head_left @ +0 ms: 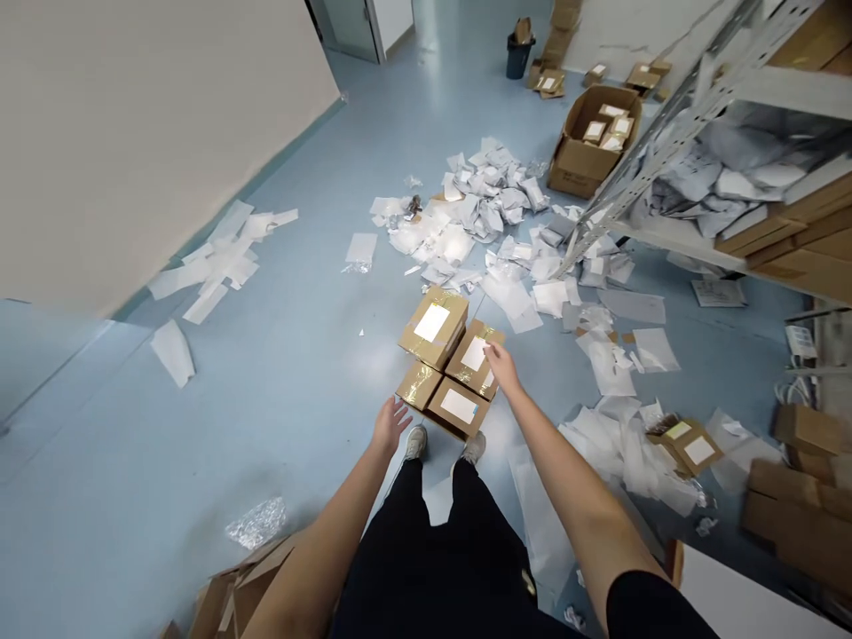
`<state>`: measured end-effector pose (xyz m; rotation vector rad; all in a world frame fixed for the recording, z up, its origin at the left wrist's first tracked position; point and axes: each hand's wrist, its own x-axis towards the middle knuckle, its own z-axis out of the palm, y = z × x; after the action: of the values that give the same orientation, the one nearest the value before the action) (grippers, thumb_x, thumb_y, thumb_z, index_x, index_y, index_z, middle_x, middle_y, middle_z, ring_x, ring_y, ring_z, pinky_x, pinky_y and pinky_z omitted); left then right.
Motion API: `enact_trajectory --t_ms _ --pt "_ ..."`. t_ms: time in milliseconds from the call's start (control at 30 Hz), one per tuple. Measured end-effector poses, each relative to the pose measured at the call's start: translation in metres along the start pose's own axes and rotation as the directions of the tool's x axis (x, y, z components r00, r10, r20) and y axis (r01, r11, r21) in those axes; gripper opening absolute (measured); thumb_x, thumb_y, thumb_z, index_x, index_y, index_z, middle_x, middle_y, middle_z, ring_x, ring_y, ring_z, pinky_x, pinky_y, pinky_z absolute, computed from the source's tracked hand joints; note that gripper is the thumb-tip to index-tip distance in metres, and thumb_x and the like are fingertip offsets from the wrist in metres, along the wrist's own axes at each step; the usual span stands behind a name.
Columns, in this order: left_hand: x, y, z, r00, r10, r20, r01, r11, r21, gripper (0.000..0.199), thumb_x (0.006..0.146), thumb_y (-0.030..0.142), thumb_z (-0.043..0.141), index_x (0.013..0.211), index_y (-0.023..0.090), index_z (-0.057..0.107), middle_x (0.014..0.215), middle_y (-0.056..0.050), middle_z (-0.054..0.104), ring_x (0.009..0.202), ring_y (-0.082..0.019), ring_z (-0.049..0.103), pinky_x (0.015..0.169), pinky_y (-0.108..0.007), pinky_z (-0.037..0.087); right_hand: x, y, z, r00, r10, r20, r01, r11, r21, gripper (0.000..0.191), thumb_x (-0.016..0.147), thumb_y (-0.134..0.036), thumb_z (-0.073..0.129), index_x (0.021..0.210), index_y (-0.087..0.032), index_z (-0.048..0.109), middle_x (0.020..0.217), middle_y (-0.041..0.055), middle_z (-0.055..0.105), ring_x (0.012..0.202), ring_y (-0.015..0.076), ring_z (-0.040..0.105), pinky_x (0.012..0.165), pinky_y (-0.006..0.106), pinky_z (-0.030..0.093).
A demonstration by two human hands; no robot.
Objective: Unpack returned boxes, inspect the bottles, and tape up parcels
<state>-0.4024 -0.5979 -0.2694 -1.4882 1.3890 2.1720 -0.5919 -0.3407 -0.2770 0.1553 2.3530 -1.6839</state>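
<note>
Several taped cardboard boxes stand packed together on the floor before my feet. The back left box is the tallest and bears a white label. At the right side of the labelled right-hand box is my right hand, its fingers drawn together at the label's edge; what they grip, if anything, is hidden. Just off the small front left box my left hand hangs open, fingers spread, holding nothing. Another labelled box sits at the front right, near my shoes.
Crumpled white packaging litters the floor ahead and right. A large open carton holds smaller boxes. Metal shelving rises on the right. White sheets lie along the left wall. An opened box rests among paper at right.
</note>
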Motion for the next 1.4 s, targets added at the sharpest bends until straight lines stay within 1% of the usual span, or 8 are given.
enact_trajectory --t_ms 267,400,533,667,800,1100,1267,1400 --pt "0.124 0.014 0.061 1.000 0.008 -0.010 -0.009 0.998 -0.069 0.067 0.089 0.063 0.048 0.143 0.026 0.034 0.154 -0.015 0.033 0.139 -0.027 0.040 0.092 -0.035 0.053 0.187 -0.009 0.068 0.995 -0.102 0.001 0.102 0.995 -0.023 0.061 0.085 -0.053 0.059 0.128 -0.010 0.058 0.137 0.0162 0.055 0.130 0.0281 0.047 0.113 0.050 0.028" --pt "0.157 0.008 0.093 0.985 0.130 0.117 -0.119 0.988 -0.096 0.066 0.089 0.058 0.053 0.145 0.030 0.032 0.147 -0.010 0.045 0.130 -0.023 0.049 0.091 -0.035 0.053 0.210 0.008 0.088 0.986 -0.102 0.135 0.112 0.991 -0.069 0.051 0.085 -0.046 0.063 0.123 -0.012 0.060 0.128 0.0105 0.062 0.125 0.0254 0.049 0.112 0.044 0.031" --pt "0.161 -0.003 0.106 0.963 0.251 0.094 -0.230 0.954 -0.195 0.074 0.089 0.047 0.060 0.150 0.031 0.021 0.150 -0.008 0.042 0.127 -0.022 0.052 0.093 -0.035 0.052 0.187 0.015 0.100 0.974 -0.161 0.157 0.184 0.973 -0.141 0.042 0.090 -0.033 0.058 0.125 -0.010 0.056 0.125 0.0080 0.062 0.120 0.0186 0.048 0.110 0.035 0.033" --pt "0.135 -0.002 0.087 0.946 0.299 0.123 -0.267 0.938 -0.221 0.069 0.091 0.045 0.059 0.150 0.032 0.024 0.148 -0.005 0.046 0.128 -0.021 0.052 0.101 -0.036 0.049 0.139 0.007 0.095 0.979 -0.163 0.123 0.182 0.969 -0.168 0.042 0.090 -0.031 0.057 0.129 -0.015 0.053 0.131 0.0081 0.057 0.123 0.0201 0.046 0.110 0.035 0.033" --pt "0.088 0.018 0.044 0.928 0.349 0.134 -0.319 0.927 -0.199 0.067 0.089 0.040 0.062 0.147 0.031 0.032 0.149 -0.004 0.045 0.136 -0.023 0.044 0.108 -0.035 0.043 0.059 -0.018 0.085 0.981 -0.193 0.012 0.192 0.965 -0.180 0.044 0.090 -0.041 0.054 0.130 -0.023 0.054 0.132 0.0082 0.055 0.127 0.0251 0.046 0.110 0.041 0.036" --pt "-0.045 0.048 -0.073 0.963 0.034 0.267 -0.052 0.997 0.063 0.063 0.078 0.043 0.075 0.134 0.028 0.052 0.143 -0.006 0.053 0.136 -0.029 0.044 0.109 -0.042 0.040 -0.180 -0.051 0.069 0.948 0.033 -0.317 -0.060 0.995 -0.076 0.044 0.088 -0.043 0.057 0.128 -0.024 0.056 0.125 0.0099 0.058 0.119 0.0272 0.053 0.103 0.046 0.042" --pt "-0.101 0.048 -0.081 0.862 -0.120 0.493 -0.010 0.967 0.253 0.059 0.082 0.042 0.071 0.137 0.032 0.051 0.148 -0.004 0.048 0.137 -0.030 0.042 0.109 -0.044 0.040 -0.302 -0.034 0.040 0.829 0.202 -0.521 -0.222 0.975 0.024 0.049 0.082 -0.047 0.061 0.124 -0.022 0.059 0.122 0.0110 0.061 0.115 0.0287 0.056 0.099 0.044 0.046" --pt "-0.137 0.030 -0.053 0.769 -0.232 0.596 -0.034 0.916 0.400 0.059 0.084 0.042 0.069 0.139 0.035 0.049 0.148 -0.002 0.047 0.138 -0.029 0.041 0.111 -0.044 0.039 -0.381 -0.021 0.015 0.634 0.293 -0.716 -0.293 0.948 0.128 0.055 0.077 -0.053 0.062 0.123 -0.021 0.061 0.122 0.0121 0.062 0.112 0.0307 0.059 0.094 0.044 0.049"
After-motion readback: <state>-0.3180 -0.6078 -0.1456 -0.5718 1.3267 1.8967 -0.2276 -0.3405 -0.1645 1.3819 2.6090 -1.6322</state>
